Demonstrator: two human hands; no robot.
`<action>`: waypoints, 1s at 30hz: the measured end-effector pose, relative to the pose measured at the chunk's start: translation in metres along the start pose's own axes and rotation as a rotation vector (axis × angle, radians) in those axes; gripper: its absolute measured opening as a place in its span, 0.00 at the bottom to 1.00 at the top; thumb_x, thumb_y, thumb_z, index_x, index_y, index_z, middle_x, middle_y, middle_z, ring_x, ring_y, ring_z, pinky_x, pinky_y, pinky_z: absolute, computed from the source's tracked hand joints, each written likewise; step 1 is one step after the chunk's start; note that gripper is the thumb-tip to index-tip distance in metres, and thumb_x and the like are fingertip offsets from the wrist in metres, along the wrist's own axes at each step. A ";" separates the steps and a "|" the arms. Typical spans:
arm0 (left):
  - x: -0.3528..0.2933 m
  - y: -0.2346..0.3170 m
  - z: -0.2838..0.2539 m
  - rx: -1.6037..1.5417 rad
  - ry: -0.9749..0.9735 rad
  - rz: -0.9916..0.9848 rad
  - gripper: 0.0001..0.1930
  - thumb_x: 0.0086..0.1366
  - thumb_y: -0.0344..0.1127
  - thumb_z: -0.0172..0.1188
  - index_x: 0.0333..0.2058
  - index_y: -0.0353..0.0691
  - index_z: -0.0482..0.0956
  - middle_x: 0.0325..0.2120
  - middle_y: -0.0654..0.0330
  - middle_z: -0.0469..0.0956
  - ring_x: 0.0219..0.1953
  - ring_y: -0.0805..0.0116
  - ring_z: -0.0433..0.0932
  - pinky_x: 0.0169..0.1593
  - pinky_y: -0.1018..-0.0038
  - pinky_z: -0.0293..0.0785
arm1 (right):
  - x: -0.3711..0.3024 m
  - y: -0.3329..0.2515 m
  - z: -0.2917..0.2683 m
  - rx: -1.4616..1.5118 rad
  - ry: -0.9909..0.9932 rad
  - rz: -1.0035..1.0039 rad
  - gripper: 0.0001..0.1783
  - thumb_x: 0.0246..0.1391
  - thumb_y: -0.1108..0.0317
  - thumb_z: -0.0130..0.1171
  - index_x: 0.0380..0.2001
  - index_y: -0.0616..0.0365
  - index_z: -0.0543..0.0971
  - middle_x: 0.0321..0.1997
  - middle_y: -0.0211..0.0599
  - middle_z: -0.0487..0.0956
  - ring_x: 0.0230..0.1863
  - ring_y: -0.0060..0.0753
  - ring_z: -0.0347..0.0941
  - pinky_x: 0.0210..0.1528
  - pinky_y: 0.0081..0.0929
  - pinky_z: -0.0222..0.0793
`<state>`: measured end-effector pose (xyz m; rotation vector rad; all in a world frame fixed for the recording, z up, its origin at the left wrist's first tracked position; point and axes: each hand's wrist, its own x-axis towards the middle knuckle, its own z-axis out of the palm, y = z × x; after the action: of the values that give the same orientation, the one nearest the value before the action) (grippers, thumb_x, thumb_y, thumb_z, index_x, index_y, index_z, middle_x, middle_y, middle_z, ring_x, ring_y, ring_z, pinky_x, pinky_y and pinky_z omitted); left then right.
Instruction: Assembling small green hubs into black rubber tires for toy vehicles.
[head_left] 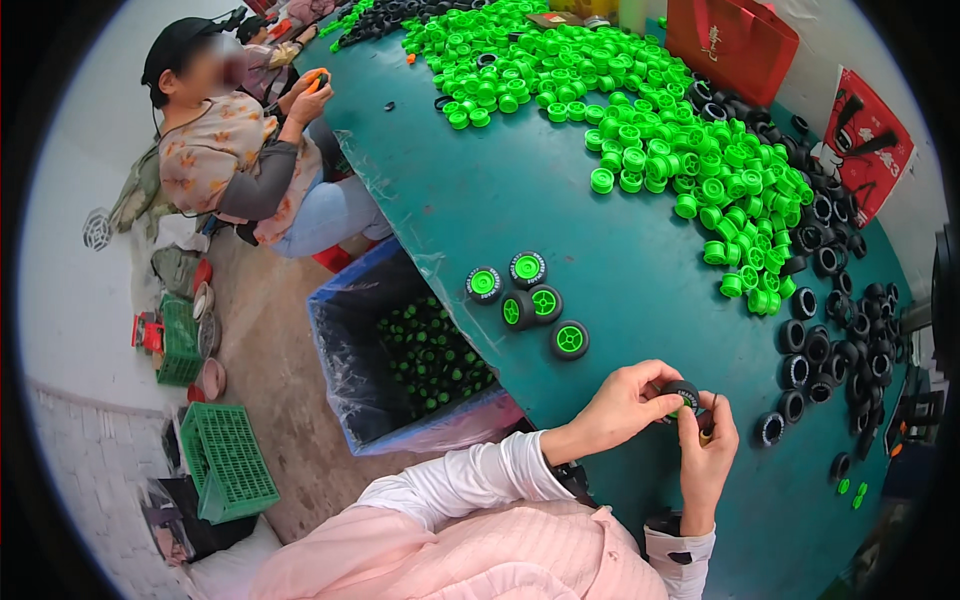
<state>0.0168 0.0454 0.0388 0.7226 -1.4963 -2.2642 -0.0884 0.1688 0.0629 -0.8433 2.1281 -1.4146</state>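
Observation:
Over the near edge of the green table, my left hand [622, 405] and my right hand [706, 460] are closed around one small toy wheel [682, 391]. Its black tyre faces up, and a little green shows inside it; fingers cover the rest. Something dark and yellowish sits at the right fingers, too covered to make out. To the left of my hands lie several wheels with green hubs in black tyres, among them a wheel [569, 340] with a spoked hub. Loose black tyres [795, 371] are spread to the right of my right hand.
A large heap of green hubs [640, 130] covers the table's far side. Below its left edge stands a blue-lined bin [340, 330] of wheels. Another person [245, 150] sits at that edge, holding something orange. A green crate [228, 455] and a red bag [730, 50] are farther off.

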 end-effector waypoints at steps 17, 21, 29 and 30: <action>0.000 0.006 -0.003 -0.001 -0.097 -0.024 0.11 0.68 0.23 0.60 0.48 0.30 0.76 0.40 0.61 0.79 0.42 0.76 0.79 0.49 0.77 0.77 | 0.018 0.004 -0.029 0.223 -0.227 0.041 0.10 0.53 0.74 0.65 0.37 0.67 0.78 0.30 0.36 0.75 0.26 0.27 0.72 0.28 0.27 0.65; 0.000 0.012 0.005 0.179 -0.064 0.020 0.11 0.69 0.24 0.60 0.48 0.30 0.76 0.39 0.62 0.79 0.42 0.76 0.79 0.48 0.77 0.77 | 0.019 0.007 -0.021 0.045 -0.094 -0.091 0.09 0.54 0.74 0.64 0.38 0.66 0.78 0.31 0.36 0.76 0.24 0.26 0.71 0.27 0.26 0.66; 0.001 0.012 0.000 0.086 -0.105 0.009 0.11 0.70 0.27 0.60 0.48 0.30 0.77 0.43 0.60 0.80 0.42 0.74 0.79 0.47 0.76 0.78 | 0.016 0.007 -0.022 0.364 -0.160 0.161 0.10 0.55 0.71 0.67 0.35 0.66 0.79 0.29 0.30 0.79 0.24 0.18 0.70 0.26 0.19 0.66; 0.002 0.009 0.000 0.013 -0.105 -0.016 0.11 0.71 0.27 0.60 0.49 0.30 0.77 0.43 0.60 0.80 0.42 0.74 0.79 0.47 0.75 0.78 | 0.019 0.008 -0.026 0.390 -0.179 0.196 0.10 0.55 0.70 0.67 0.35 0.66 0.79 0.29 0.29 0.79 0.24 0.17 0.70 0.26 0.18 0.66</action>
<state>0.0152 0.0405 0.0467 0.6309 -1.5585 -2.3394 -0.1210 0.1745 0.0648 -0.5694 1.6746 -1.5181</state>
